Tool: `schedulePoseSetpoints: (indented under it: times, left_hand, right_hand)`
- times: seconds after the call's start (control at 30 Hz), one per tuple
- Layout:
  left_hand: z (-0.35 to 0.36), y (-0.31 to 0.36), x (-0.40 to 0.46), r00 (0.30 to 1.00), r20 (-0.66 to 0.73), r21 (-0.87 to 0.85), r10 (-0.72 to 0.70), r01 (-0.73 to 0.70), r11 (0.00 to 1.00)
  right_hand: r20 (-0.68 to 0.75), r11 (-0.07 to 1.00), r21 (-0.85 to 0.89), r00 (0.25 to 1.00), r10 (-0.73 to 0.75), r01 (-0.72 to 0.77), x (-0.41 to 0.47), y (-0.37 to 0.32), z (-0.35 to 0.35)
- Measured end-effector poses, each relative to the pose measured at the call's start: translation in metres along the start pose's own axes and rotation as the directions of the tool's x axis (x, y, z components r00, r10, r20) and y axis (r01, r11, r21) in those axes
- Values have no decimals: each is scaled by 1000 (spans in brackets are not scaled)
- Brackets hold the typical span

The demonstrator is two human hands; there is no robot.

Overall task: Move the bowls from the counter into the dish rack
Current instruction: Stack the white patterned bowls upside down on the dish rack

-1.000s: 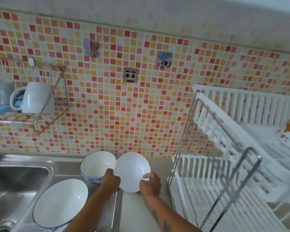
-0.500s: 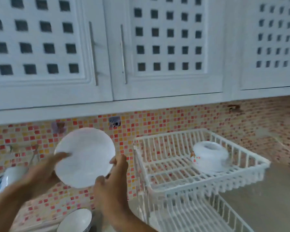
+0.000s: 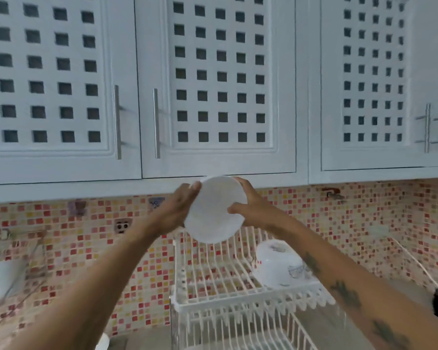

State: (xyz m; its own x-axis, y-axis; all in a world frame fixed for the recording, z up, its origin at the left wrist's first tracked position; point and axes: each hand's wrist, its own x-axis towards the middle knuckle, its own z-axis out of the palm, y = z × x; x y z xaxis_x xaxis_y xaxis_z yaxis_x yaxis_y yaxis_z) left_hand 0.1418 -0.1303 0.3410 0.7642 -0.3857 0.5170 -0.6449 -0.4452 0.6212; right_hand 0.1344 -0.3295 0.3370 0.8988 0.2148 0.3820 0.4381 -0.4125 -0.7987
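Head view: both arms reach up at frame centre, over the upper tier of the dish rack [image 3: 228, 303].
Change: a second ago the white bowl [image 3: 214, 209] sat low by the sink; now it is lifted, just under the cabinets [image 3: 213, 157].
Meaning: carry nearly over, setting down likely next.
Left hand [image 3: 177, 210]: fingers pressed against the bowl's left edge.
Right hand [image 3: 250, 210]: thumb and fingers pinching the right rim.
Bowl look: plain white, round, tilted with one face toward the camera, slightly blurred.
Rack: white slats, lower right of centre, one upturned bowl [image 3: 280, 266] already on top.
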Motion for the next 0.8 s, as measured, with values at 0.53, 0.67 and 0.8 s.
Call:
schedulePoseSetpoints:
  times: [0.53, 0.67, 0.8]
  left_hand:
    - [184, -26, 75, 949, 185, 543, 255, -315, 779]
    - [200, -33, 77, 949, 197, 580, 247, -316, 751]
    - [210, -39, 73, 964, 205, 614, 172, -264, 744]
  right_hand:
    - [118, 928, -372, 991, 56, -8, -13, 139, -124]
    - [64, 910, -412, 998, -10, 36, -15, 162, -122]
    - [46, 896, -434, 996, -82, 94, -15, 174, -111]
